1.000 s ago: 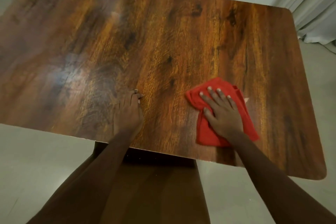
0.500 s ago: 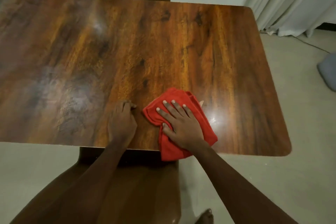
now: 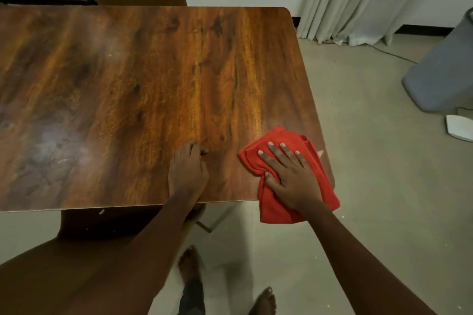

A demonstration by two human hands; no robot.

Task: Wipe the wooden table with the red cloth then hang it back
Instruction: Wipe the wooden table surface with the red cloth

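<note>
Dim warm light, sheen on table (image 3: 143, 79)

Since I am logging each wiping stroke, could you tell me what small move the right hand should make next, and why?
Probably sweep the right hand with the red cloth forward, up the table's right side. The cloth sits at the near right corner, partly hanging over the near edge, with bare wood ahead. The left hand rests on the table.

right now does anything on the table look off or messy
Nothing is spilled or damaged. The red cloth under the right hand hangs partly over the near right corner of the wooden table; a dull cloudy patch shows at left.
</note>
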